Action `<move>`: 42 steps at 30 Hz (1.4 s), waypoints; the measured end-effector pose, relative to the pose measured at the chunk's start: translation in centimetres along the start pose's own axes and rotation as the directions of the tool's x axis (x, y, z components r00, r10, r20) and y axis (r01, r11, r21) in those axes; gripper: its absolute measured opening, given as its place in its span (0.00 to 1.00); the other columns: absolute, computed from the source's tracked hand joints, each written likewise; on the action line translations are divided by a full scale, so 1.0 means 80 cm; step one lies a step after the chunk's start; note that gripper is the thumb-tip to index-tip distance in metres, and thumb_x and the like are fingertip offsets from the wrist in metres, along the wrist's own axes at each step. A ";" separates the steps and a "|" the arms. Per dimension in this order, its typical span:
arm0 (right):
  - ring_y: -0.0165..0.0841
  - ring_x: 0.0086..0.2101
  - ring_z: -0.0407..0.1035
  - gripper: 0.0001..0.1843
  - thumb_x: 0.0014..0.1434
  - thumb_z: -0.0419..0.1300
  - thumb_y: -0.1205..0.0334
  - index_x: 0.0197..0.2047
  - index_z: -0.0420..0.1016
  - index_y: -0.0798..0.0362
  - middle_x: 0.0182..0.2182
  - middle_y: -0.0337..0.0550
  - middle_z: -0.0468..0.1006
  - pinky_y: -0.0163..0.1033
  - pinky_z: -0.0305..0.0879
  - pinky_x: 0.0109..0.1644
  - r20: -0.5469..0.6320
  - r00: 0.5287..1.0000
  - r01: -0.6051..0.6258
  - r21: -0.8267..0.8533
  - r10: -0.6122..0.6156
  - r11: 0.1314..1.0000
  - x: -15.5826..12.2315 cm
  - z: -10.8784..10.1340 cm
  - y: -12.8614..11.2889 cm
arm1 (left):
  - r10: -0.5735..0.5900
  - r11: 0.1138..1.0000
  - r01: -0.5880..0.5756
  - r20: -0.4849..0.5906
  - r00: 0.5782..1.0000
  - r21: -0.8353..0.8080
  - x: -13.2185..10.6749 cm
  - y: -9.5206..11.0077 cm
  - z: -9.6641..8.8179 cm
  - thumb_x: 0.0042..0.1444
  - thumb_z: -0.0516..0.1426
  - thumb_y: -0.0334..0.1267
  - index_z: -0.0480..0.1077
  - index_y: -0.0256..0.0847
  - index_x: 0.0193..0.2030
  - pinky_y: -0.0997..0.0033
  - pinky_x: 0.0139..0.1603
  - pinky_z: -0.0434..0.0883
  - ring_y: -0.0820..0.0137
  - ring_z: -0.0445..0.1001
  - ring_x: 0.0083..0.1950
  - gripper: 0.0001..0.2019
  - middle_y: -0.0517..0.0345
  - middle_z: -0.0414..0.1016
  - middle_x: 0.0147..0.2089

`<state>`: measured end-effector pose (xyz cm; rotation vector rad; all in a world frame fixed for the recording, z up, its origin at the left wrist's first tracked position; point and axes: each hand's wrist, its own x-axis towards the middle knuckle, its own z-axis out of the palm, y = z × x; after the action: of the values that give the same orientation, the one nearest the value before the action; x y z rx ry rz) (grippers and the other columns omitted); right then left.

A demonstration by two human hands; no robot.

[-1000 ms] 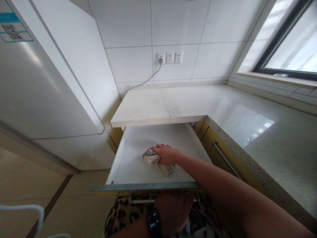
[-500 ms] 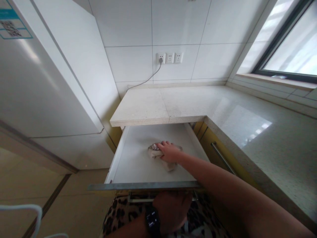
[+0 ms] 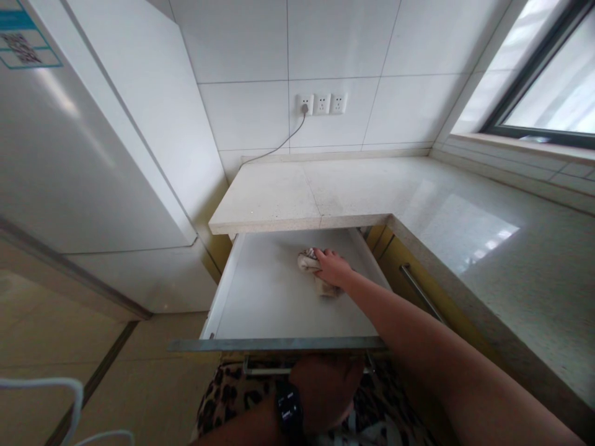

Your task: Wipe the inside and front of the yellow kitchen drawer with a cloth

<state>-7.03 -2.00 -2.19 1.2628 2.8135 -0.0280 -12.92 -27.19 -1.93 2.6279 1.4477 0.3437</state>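
Note:
A pulled-out white drawer lies in front of me under the countertop. Inside it, my right hand presses down on a crumpled, pale cleaning cloth, fingers curled over it, on the right half of the drawer floor. Part of the cloth shows below the palm. My left hand, with a dark watch on its wrist, is at the outside of the drawer front, by the metal handle. Its fingers are in shadow and mostly hidden, so its grip does not show.
A pale stone countertop runs above the drawer and turns along the right side. A tall white fridge stands at left. A cable runs from the wall sockets. A cabinet handle sticks out at right.
My right hand and the cloth have slid to the right and a little toward the back of the drawer. My left hand stays at the drawer front.

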 end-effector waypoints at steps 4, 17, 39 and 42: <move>0.54 0.53 0.66 0.39 0.59 0.60 0.52 0.70 0.51 0.47 0.56 0.62 0.68 0.54 0.64 0.50 0.005 1.000 0.008 -0.024 -0.007 1.000 -0.013 0.004 -0.009 | 0.026 1.000 -0.026 0.023 0.999 -0.016 0.000 -0.001 -0.001 0.60 0.56 0.37 0.59 0.38 0.67 0.59 0.44 0.77 0.58 0.77 0.48 0.28 0.45 0.76 0.54; 0.46 0.53 0.67 0.41 0.55 0.65 0.47 0.68 0.55 0.34 0.56 0.48 0.71 0.47 0.64 0.52 0.059 0.907 0.411 0.092 -0.417 0.907 -0.007 0.002 -0.069 | 0.013 0.999 -0.011 -0.035 0.999 0.047 0.000 0.001 0.010 0.60 0.55 0.36 0.62 0.40 0.63 0.59 0.42 0.76 0.58 0.77 0.47 0.24 0.47 0.77 0.53; 0.46 0.51 0.68 0.40 0.55 0.63 0.44 0.69 0.56 0.38 0.53 0.48 0.72 0.50 0.64 0.53 0.020 0.790 0.606 0.132 -0.613 0.784 -0.011 0.006 -0.087 | 0.018 0.997 -0.013 -0.060 0.998 0.073 0.001 0.001 0.010 0.60 0.53 0.36 0.58 0.38 0.66 0.59 0.43 0.77 0.59 0.76 0.47 0.26 0.50 0.76 0.54; 0.46 0.54 0.66 0.41 0.54 0.65 0.46 0.68 0.56 0.37 0.56 0.48 0.71 0.48 0.63 0.54 0.033 0.942 0.328 0.120 -0.334 0.937 0.001 0.007 -0.054 | 0.020 0.999 -0.019 -0.028 0.999 0.044 0.001 0.001 0.006 0.59 0.55 0.34 0.59 0.38 0.65 0.61 0.45 0.76 0.59 0.76 0.49 0.26 0.48 0.76 0.54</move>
<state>-10.26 -4.81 -2.75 0.7739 2.9778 -0.2353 -12.69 -27.14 -2.33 2.6842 1.4549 0.3561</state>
